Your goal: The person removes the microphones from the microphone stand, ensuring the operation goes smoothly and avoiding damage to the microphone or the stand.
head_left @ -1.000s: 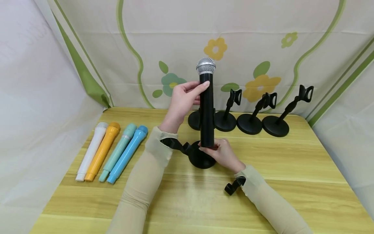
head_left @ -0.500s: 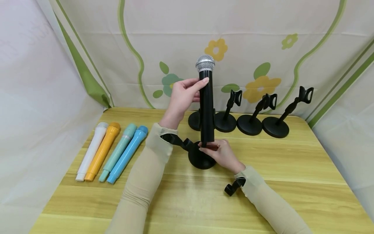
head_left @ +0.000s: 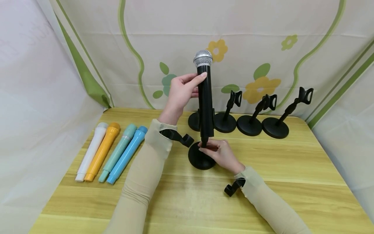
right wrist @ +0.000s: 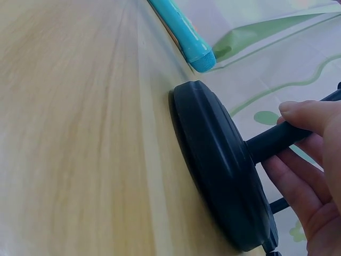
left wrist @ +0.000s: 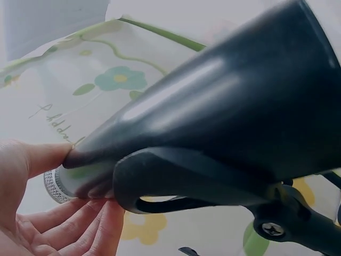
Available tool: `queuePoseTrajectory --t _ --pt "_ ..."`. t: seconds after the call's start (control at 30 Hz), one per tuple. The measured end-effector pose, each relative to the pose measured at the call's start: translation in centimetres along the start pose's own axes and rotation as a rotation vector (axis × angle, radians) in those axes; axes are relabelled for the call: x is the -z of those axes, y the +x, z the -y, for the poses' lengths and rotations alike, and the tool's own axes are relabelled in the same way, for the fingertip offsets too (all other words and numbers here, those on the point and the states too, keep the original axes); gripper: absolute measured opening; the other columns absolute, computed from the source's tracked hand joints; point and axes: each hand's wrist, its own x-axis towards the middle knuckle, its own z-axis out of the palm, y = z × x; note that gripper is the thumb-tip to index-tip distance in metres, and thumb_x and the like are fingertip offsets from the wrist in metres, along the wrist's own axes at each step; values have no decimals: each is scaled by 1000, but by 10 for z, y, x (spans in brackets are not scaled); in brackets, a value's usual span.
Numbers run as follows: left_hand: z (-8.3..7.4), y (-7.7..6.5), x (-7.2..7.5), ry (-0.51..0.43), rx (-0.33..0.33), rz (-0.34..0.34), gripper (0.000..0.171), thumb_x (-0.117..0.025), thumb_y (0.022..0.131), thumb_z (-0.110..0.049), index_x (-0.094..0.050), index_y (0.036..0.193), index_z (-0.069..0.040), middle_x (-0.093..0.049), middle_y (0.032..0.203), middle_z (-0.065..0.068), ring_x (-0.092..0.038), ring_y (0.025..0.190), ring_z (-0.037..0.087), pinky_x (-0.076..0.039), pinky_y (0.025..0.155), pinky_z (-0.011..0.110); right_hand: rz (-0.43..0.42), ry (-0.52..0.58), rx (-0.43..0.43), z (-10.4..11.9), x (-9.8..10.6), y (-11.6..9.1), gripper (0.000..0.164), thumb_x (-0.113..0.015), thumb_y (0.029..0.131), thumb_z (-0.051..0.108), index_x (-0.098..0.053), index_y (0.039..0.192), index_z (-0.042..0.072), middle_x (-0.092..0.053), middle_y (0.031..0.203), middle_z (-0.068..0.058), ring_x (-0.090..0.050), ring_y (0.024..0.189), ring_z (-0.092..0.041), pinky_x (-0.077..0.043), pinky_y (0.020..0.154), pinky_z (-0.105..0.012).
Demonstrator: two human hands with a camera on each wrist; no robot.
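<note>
A black microphone [head_left: 206, 100] with a silver mesh head stands nearly upright, tilted slightly, in the middle of the head view. My left hand [head_left: 181, 94] pinches its upper body just below the head, thumb in front. In the left wrist view the clip [left wrist: 160, 176] of a stand wraps the microphone's body, and a screw joint sits beneath it. My right hand [head_left: 223, 154] grips the stem [right wrist: 277, 140] of that stand just above its round black base [head_left: 201, 159]. The base rests on the table; part of the stem is hidden behind the fingers.
Several black microphone stands [head_left: 276, 126] line the table's back edge, one partly hidden behind the microphone. At the left lie a white microphone [head_left: 92, 151], an orange one [head_left: 103, 151], a mint one [head_left: 117, 152] and a blue one [head_left: 127, 154]. Patterned cloth [head_left: 175, 32] hangs behind.
The left hand and the black microphone have risen a little and shifted slightly left, uncovering more of the stem under it. The right hand has stayed on the stem.
</note>
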Motion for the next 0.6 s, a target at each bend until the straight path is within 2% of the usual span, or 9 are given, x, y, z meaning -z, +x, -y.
queuePoseTrajectory --t 0.2,0.43,0.6 --pt "-2 1 -2 -9 -10 -8 43 -78 93 -29 -70 126 -2 -74 104 11 -71 78 25 -60 75 34 -12 3 0 -1 -1 -1 16 -75 89 -8 -76 105 -4 -75 104 -15 -74 94 -20 -60 79 -29" --pt "0 -5 -8 -8 -39 42 41 -78 93 -30 -70 124 -5 -74 104 10 -68 78 26 -60 76 35 -27 12 27 -5 -3 -3 16 -74 89 -8 -75 104 -3 -75 104 -13 -74 92 -23 -60 77 -30" --pt "4 -13 -5 28 -33 96 49 -76 94 -31 -64 134 -5 -73 110 8 -70 89 26 -59 80 36 -29 7 28 -5 -3 -4 15 -74 89 -8 -75 104 -3 -75 103 -13 -74 92 -23 -60 77 -31"
